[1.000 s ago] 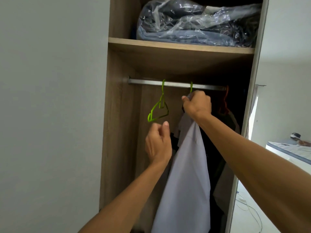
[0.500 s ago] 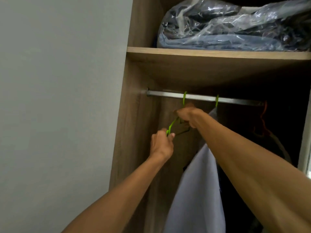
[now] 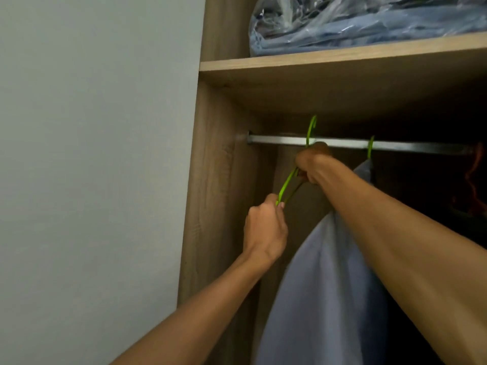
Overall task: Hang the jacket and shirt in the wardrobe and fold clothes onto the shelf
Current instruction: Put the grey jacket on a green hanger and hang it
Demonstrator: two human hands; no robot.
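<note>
An empty green hanger (image 3: 288, 180) is held by both hands inside the wardrobe. My right hand (image 3: 313, 162) grips it near the neck, and its hook (image 3: 311, 129) stands above the metal rail (image 3: 276, 140). My left hand (image 3: 264, 227) pinches the hanger's lower end. A pale lilac shirt (image 3: 316, 299) hangs to the right on a second green hanger (image 3: 370, 150), partly hidden behind my right forearm.
A wooden shelf (image 3: 316, 61) above the rail carries clothes in a clear plastic bag (image 3: 355, 22). Dark clothes and an orange hanger (image 3: 474, 177) hang at the far right. A plain wall (image 3: 92, 154) and the wardrobe's side panel (image 3: 210, 193) lie to the left.
My right hand left the shirt's hanger and took the empty green hanger; my left hand caught its lower end. The hook has risen off the rail. The view moved closer and rightward.
</note>
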